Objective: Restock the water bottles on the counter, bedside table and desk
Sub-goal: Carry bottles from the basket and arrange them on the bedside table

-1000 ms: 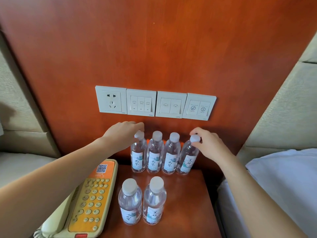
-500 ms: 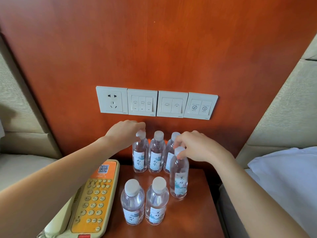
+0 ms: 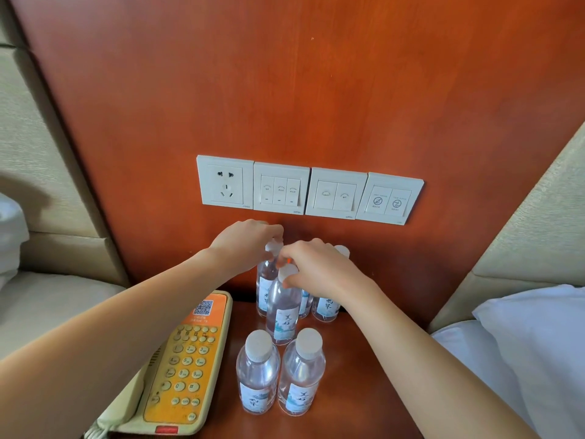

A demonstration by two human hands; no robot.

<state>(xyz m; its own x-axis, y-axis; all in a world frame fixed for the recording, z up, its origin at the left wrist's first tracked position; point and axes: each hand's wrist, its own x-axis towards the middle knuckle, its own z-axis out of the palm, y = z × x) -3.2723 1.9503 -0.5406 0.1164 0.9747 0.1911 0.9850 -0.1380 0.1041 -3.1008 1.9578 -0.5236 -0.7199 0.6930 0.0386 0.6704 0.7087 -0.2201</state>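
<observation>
Your right hand (image 3: pixel 316 270) pinches the white cap of a water bottle (image 3: pixel 282 312) over the middle of the bedside table (image 3: pixel 354 391), fingertips curled round the cap. The bottle stands upright directly beneath your fingers. Whether its base touches the wood cannot be told, as nearer caps hide it.

Just left of that hand and slightly beyond it, your left hand (image 3: pixel 250 242) curls over the cap of the rear-left bottle (image 3: pixel 263 289), gripping it from above. The two hands are nearly touching.

Beyond your right knuckles, close to the wood wall panel (image 3: pixel 316 90), stands the rear-right bottle (image 3: pixel 327 307). Another bottle (image 3: pixel 304 304) is largely hidden behind the one you hold.

Nearer to you than both hands, the front-left bottle (image 3: pixel 258 375) and front-right bottle (image 3: pixel 300 378) stand upright side by side, touching.

Beside your left forearm, on its inner side, lies an orange-faced telephone (image 3: pixel 186 365). Above both hands a row of white switch plates (image 3: pixel 310 191) is set in the panel. White bedding (image 3: pixel 522 343) lies to the right of your right arm.
</observation>
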